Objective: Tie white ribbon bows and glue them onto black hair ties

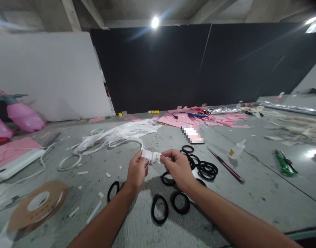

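Pinching white lettered ribbon point(156, 157) between the fingertips of left hand point(136, 173) and right hand point(180, 171) at the middle of the head view, above the tabletop point(256, 210), with black rings point(208, 169) scattered lower centre and right of it, and a cardboard reel point(54, 194) at lower left.

A grey, paint-flecked tabletop point(134, 230) carries scattered black round bands point(208, 168), a brown cardboard reel point(54, 187) and a small translucent bottle point(236, 151). Farther back lie tangled white printed ribbon point(121, 133) and flat pink sheets point(170, 118).
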Motion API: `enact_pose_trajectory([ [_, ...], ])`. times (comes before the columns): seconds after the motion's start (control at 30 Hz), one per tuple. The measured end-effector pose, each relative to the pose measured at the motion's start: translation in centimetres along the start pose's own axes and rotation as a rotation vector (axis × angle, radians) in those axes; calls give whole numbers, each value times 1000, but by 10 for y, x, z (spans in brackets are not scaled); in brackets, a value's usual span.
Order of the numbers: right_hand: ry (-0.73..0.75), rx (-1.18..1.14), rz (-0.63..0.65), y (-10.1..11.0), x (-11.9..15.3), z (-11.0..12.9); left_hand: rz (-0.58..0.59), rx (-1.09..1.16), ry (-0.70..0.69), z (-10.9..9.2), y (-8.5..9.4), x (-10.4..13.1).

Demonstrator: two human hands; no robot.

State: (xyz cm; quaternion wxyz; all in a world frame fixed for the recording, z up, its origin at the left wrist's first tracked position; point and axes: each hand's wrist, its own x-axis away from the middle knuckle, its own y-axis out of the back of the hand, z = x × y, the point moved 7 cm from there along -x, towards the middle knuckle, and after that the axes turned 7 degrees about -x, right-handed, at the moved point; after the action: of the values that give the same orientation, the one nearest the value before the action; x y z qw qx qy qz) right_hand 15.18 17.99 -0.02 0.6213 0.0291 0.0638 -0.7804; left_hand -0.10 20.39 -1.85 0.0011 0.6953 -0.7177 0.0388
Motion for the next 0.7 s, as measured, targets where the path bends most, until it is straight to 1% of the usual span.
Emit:
enact_pose_trajectory([
  [0.1,-27,-88,-26,2,-1,-4,-5,-22,-19,-2,0,0],
  [0.27,-196,-445,-21,-3,0,-11,-88,58,64,7,6,0],
  [0.37,-261,-559,-17,-7,1,-12,-109,86,65,6,6,-1],
  [0.47,-246,-530,-5,-9,1,-12,-99,134,58,4,3,-1],
  [0.63,-109,-407,36,-11,2,-12,-33,223,71,0,-5,4],
  [0.7,-67,-365,36,-10,2,-10,13,237,83,-2,-6,6],
])
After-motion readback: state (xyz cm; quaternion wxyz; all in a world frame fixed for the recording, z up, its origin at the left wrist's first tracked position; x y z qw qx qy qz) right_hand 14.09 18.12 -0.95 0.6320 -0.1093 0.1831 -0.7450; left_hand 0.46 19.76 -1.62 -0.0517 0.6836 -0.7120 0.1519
